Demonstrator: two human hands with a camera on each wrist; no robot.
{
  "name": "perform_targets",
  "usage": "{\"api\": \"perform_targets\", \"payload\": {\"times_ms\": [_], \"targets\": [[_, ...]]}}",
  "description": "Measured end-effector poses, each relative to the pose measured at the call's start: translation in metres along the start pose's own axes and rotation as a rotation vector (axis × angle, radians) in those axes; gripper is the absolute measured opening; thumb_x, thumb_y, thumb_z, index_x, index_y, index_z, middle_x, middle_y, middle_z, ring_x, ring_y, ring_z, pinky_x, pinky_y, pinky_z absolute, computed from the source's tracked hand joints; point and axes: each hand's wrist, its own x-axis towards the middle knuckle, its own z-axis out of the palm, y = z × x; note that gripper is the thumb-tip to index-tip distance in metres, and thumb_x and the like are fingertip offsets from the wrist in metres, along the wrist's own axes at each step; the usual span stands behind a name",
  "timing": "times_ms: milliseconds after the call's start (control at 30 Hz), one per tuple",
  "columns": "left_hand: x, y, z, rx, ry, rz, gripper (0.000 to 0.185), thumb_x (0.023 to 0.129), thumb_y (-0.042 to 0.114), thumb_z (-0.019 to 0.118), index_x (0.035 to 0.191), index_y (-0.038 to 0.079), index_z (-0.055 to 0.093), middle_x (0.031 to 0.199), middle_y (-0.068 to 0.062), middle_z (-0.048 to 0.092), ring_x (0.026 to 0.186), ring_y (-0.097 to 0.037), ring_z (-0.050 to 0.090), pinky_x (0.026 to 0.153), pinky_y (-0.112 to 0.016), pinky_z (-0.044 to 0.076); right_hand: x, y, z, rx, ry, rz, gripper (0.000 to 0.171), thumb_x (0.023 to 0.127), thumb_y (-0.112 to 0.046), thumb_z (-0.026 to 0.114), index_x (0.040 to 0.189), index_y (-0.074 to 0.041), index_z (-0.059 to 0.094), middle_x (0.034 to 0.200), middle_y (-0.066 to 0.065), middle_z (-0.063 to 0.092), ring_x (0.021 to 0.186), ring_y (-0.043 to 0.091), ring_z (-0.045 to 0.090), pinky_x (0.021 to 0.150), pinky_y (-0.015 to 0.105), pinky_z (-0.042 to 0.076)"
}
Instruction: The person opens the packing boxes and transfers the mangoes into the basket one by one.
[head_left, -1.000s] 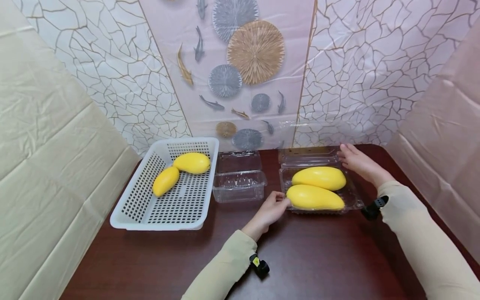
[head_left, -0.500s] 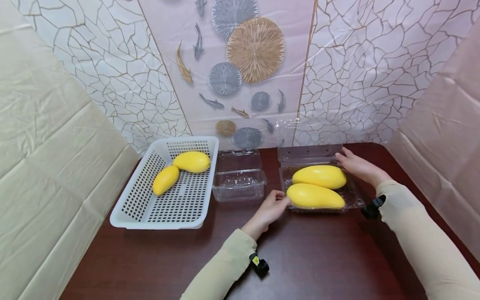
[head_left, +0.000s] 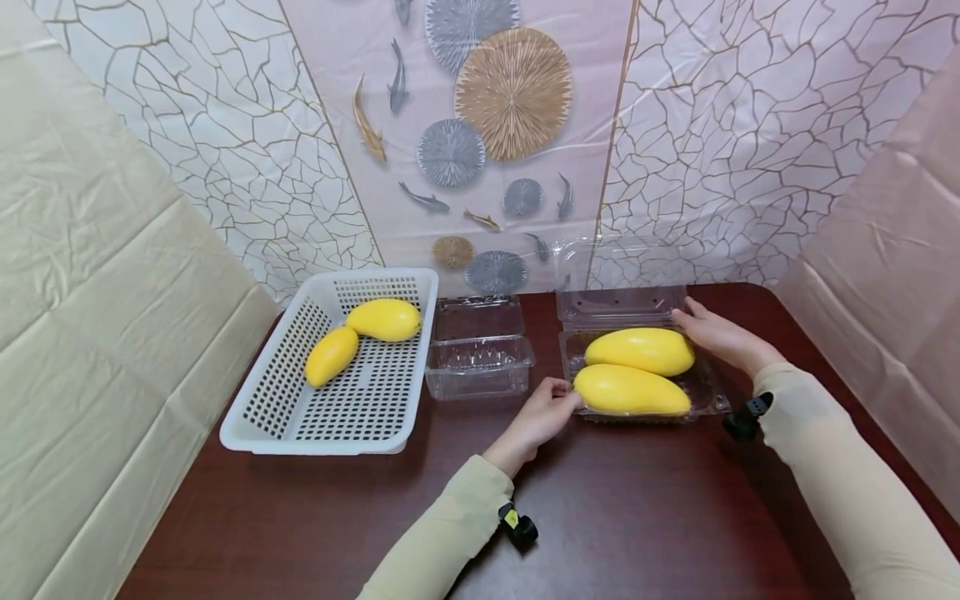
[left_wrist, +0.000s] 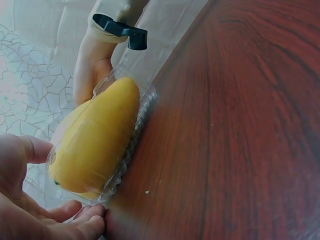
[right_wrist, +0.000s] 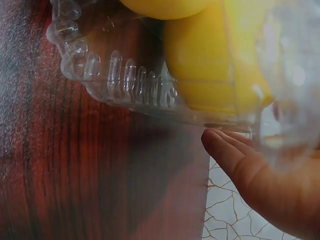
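Observation:
My left hand (head_left: pixel 542 417) pinches the near left corner of a clear plastic clamshell box (head_left: pixel 705 396), thumb above and fingers below in the left wrist view. Two yellow mangoes (head_left: pixel 632 390) lie side by side in its base, the front one (left_wrist: pixel 97 137) filling much of that view. Behind them the lid (head_left: pixel 618 279) stands raised. My right hand (head_left: pixel 723 335) is at the box's back right, by the hinge, its fingertips (right_wrist: pixel 212 140) touching the plastic edge. Those fingers look straight; the right thumb is partly hidden behind blurred plastic in the right wrist view.
At the left stands a white perforated basket (head_left: pixel 243 446) with two more mangoes (head_left: pixel 384 320). A second clear box (head_left: pixel 478 379), lid raised, sits between basket and hands. The dark red table (head_left: pixel 637 517) meets a patterned cloth backdrop (head_left: pixel 525 100).
The right hand has shifted slightly down, from the lid's side toward the hinge. The lid's angle has changed a little and it shows more plainly. The left hand keeps its hold on the corner.

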Motion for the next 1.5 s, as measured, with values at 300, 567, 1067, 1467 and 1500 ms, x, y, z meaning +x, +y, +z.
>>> {"api": "perform_targets", "payload": {"times_ms": [300,567,1067,1467,1500], "targets": [[0.000,-0.001,-0.001,0.001,-0.007,0.005,0.045,0.086,0.032,0.066,0.124,0.008,0.057,0.117,-0.004,0.061,0.114,-0.020,0.060,0.097,-0.040,0.047,-0.010,0.008,0.003,0.081,-0.066,-0.035,0.077,0.110,-0.046,0.023,0.154,0.002,-0.020,0.159,0.038,-0.001,0.146,0.054,0.008,0.115,0.065,0.017],[0.002,0.000,-0.002,0.010,-0.014,0.014,0.047,0.087,0.033,0.066,0.125,0.008,0.056,0.120,-0.004,0.060,0.118,-0.022,0.059,0.099,-0.041,0.046,-0.019,0.019,0.006,0.176,-0.107,-0.067,0.089,0.108,-0.051,0.029,0.152,0.009,-0.019,0.156,0.043,0.006,0.143,0.054,0.022,0.112,0.060,0.028],[0.003,0.002,-0.004,0.000,-0.028,0.008,0.048,0.086,0.033,0.069,0.125,0.008,0.056,0.119,-0.004,0.060,0.117,-0.020,0.060,0.098,-0.039,0.047,-0.032,0.034,0.016,0.169,-0.145,-0.146,0.109,0.098,-0.017,0.062,0.153,-0.015,-0.032,0.158,0.041,-0.005,0.145,0.056,0.003,0.110,0.074,0.012],[0.003,-0.001,-0.003,-0.002,-0.038,0.014,0.052,0.088,0.031,0.068,0.129,0.004,0.054,0.124,-0.007,0.059,0.121,-0.023,0.059,0.100,-0.040,0.047,-0.032,0.041,0.032,0.180,-0.085,-0.140,0.083,0.098,-0.003,0.045,0.155,0.006,-0.015,0.157,0.041,-0.005,0.142,0.055,0.007,0.108,0.069,0.017],[0.002,-0.001,-0.003,-0.006,-0.042,0.014,0.052,0.088,0.031,0.068,0.130,0.004,0.054,0.124,-0.008,0.059,0.122,-0.023,0.059,0.100,-0.040,0.047,-0.032,0.042,0.033,0.171,-0.077,-0.145,0.081,0.097,-0.003,0.045,0.155,0.008,-0.011,0.157,0.041,-0.003,0.141,0.054,0.009,0.107,0.069,0.018]]}}
